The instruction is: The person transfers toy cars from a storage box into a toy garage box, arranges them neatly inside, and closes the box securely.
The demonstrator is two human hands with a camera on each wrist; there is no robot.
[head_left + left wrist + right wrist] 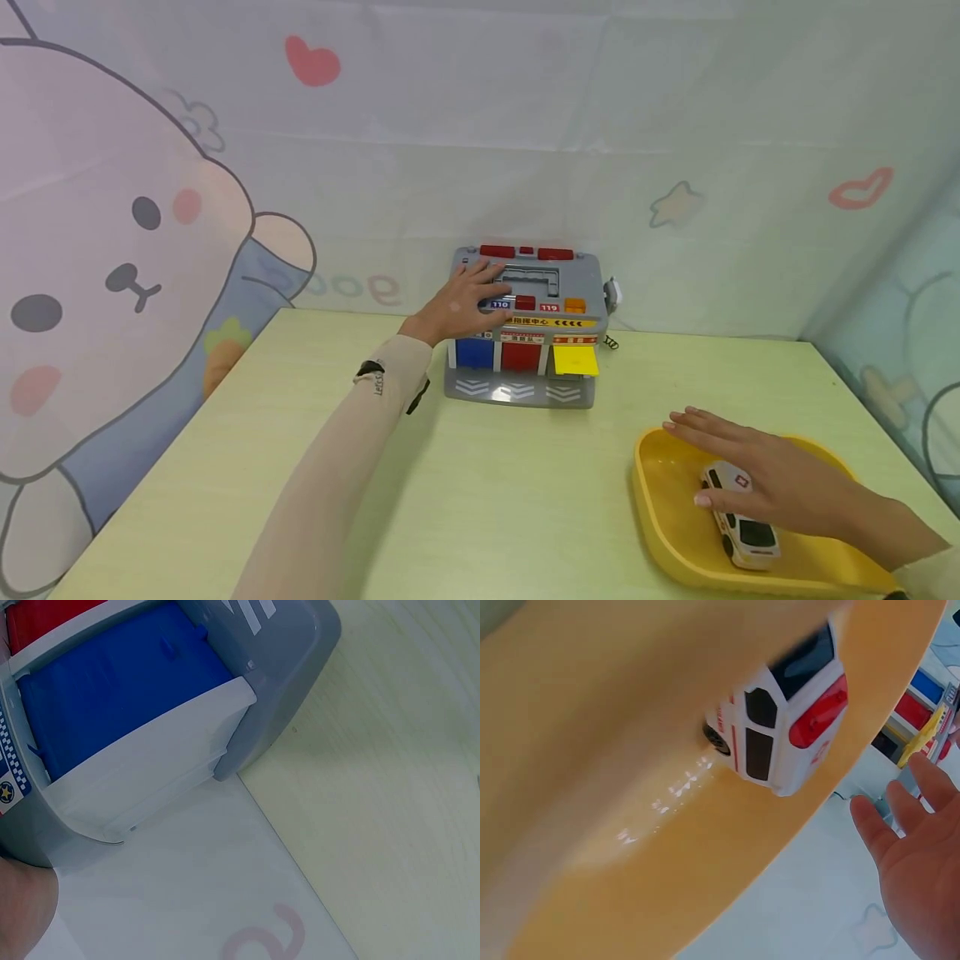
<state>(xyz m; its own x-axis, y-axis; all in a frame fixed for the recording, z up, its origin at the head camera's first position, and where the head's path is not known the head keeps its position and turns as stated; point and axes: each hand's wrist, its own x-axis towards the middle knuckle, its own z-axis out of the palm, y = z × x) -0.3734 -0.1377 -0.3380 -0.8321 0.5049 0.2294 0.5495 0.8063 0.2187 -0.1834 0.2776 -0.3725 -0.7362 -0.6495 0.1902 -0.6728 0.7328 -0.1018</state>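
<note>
A grey toy rescue station (480, 387) stands at the back middle of the table, its blue (475, 353) and red (521, 356) doors down and its yellow door (576, 361) swung up. On the station's roof, at the left, rests my left hand (467, 304) with fingers spread. My right hand (780, 475) hovers over a yellow tray (652, 533) at the right, fingers straight and holding nothing. Under that hand a white toy ambulance (753, 546) lies in the tray, partly covered by it; the right wrist view shows the ambulance's red-and-white end (821, 712).
A pale green table (480, 508) carries the station and the tray. Behind it hangs a printed cloth (480, 108) with a cartoon bear. A small grey-white part (612, 294) sticks out at the station's right side, above a dark coiled cord (611, 342).
</note>
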